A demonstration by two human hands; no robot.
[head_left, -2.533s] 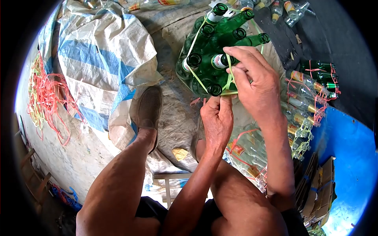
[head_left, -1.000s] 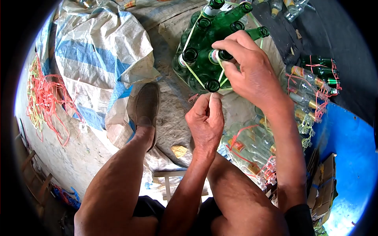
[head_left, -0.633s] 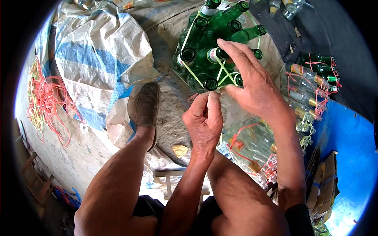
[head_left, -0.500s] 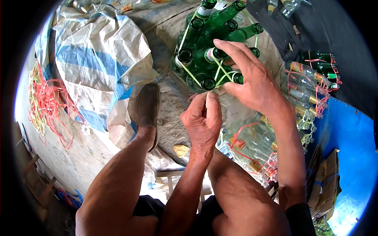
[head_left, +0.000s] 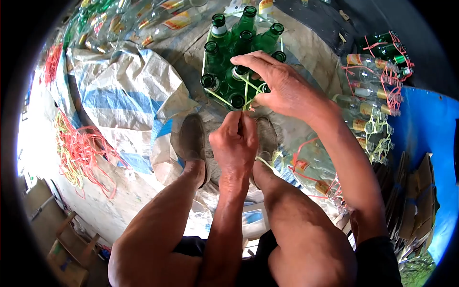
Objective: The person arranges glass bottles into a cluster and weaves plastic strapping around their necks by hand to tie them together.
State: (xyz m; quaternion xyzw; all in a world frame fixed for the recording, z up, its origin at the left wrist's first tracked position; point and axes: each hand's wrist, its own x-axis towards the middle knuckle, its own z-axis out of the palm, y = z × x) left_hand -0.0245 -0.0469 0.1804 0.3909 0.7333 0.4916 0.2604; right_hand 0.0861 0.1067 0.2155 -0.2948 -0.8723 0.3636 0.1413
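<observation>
A cluster of green glass bottles [head_left: 224, 57] stands upright, bound round the necks with pale green plastic twine [head_left: 246, 91]. My left hand [head_left: 234, 138] is closed at the near side of the cluster, thumb and finger pinching the twine just below a bottle mouth. Over the near right bottles arches my right hand [head_left: 287, 88], thumb and forefinger spread apart around the necks. Its other fingers are partly hidden, and whether they touch the twine I cannot make out.
Bundled clear bottles [head_left: 368, 91] lie to the right, with more loose bottles [head_left: 143, 24] at the far left. A crumpled white-and-blue woven sack [head_left: 124, 95] covers the ground at left, near tangled red twine [head_left: 86, 148]. Flattened cardboard [head_left: 416, 196] leans at lower right.
The view has shifted, so the bottles and both hands appear further left. My left hand still pinches the twine and my right hand stays over the necks. My right foot now shows below the bottles.
</observation>
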